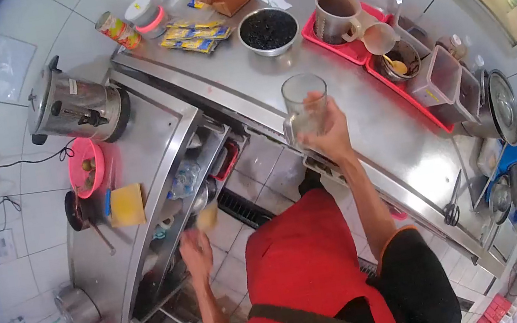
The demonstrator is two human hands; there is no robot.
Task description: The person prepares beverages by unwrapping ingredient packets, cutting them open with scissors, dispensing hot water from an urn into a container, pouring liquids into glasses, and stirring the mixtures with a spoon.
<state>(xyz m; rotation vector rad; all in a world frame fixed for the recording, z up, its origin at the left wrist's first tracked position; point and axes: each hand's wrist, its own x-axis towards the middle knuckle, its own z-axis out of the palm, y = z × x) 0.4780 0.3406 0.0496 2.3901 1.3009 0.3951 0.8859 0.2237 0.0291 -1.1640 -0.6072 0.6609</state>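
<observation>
My right hand [326, 131] is wrapped round a clear glass mug [304, 96], raised above the front edge of the steel counter. The mug is tilted slightly and looks empty. Lower and to the left, beside the open shelf under the side counter, my left hand [197, 254] has its fingers curled. A pale yellow rounded object [207, 217] shows just past those fingertips, smeared by motion; its kind is unclear. Behind the mug, a steel bowl of dark, shiny pieces [268, 30] stands on the counter [375, 134].
Red trays [359, 51] hold a jug [337, 14] and a pot with a yellow ladle [396, 65]. Yellow sachets [196, 36] and a can [117, 30] stand farther back. A steel urn [80, 106], pink basket [87, 167] and yellow board [126, 206] occupy the left counter. Scissors [453, 200] lie right.
</observation>
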